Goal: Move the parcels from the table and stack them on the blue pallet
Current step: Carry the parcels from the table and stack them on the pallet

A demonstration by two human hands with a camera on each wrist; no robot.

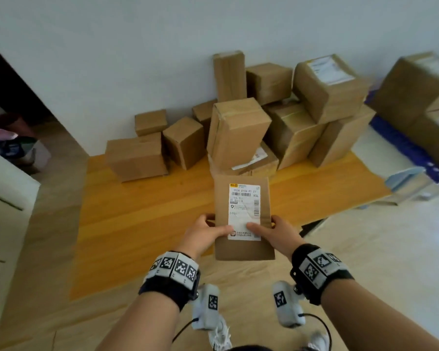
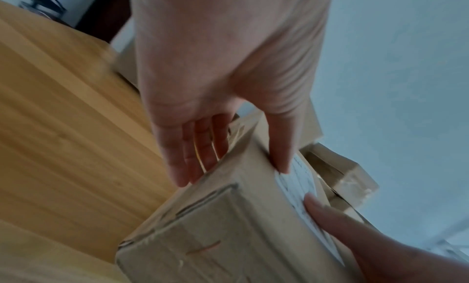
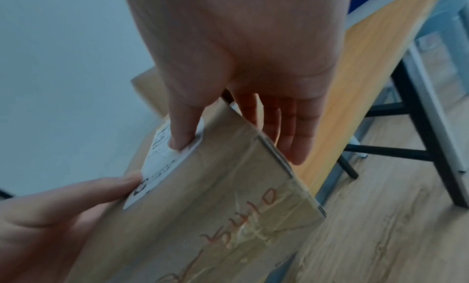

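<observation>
I hold a flat brown parcel [image 1: 242,216] with a white shipping label between both hands, above the near edge of the orange wooden table [image 1: 137,211]. My left hand [image 1: 213,228] grips its left side and my right hand [image 1: 266,226] its right side. Each thumb lies on the label, with the fingers down the side. The left wrist view shows my left hand [image 2: 236,167] on the parcel [image 2: 228,237]. The right wrist view shows my right hand [image 3: 236,144] on the parcel [image 3: 215,197]. Several brown parcels [image 1: 238,130] are heaped at the table's far side. The blue pallet [image 1: 403,145] lies to the right.
Large cardboard boxes [image 1: 416,97] stand on the pallet. A white cabinet [image 1: 5,198] is at the left, with a dark doorway behind it. A light blue object [image 1: 405,178] sits off the table's right end. Black frame legs [image 3: 418,116] stand on the wood floor.
</observation>
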